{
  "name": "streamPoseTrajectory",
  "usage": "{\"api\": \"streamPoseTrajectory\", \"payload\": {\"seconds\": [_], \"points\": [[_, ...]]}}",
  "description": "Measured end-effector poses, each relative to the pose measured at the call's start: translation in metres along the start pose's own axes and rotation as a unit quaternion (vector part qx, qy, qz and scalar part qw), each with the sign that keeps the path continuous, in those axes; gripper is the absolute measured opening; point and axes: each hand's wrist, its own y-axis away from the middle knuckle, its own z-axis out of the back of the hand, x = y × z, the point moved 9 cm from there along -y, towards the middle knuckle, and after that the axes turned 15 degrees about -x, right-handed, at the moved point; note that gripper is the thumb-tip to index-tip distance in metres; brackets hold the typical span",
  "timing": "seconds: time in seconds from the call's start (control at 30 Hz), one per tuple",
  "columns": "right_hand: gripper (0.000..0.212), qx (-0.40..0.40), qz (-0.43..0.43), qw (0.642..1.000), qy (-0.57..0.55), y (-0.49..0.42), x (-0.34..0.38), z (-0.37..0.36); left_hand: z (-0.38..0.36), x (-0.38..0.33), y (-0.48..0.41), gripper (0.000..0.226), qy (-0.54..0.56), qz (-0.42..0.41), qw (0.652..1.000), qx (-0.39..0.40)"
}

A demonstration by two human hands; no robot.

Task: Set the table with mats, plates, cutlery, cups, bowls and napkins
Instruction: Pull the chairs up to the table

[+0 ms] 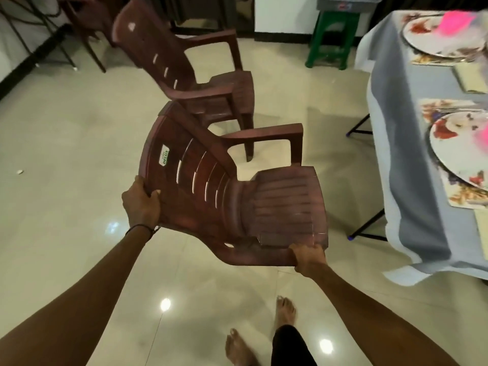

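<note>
Plates (454,143) and mats (460,200) lie on the bench (396,128), right of the lifted chair (277,202). The left hand (141,204) grips the chair's backrest edge; the right hand (307,260), nearer the bench, grips its seat corner.

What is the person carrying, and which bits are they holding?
The brown plastic chair, tilted. The left grip holds the top edge of its backrest; the right grip holds its near front corner.
</note>
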Motion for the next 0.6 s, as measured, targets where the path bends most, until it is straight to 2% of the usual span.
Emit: {"api": "streamPoseTrajectory", "payload": {"seconds": [0.27,0.6], "points": [[0.043,-0.032,-0.064,0.997,-0.024,-0.024,-0.088,0.023,-0.071,-0.086,-0.008,0.025,-0.017,-0.038,0.999,0.023],[0.056,-0.053,-0.092,0.991,-0.083,-0.056,-0.171,0.031,-0.138,-0.185,-0.024,0.025,-0.034,-0.092,0.995,0.030]]}}
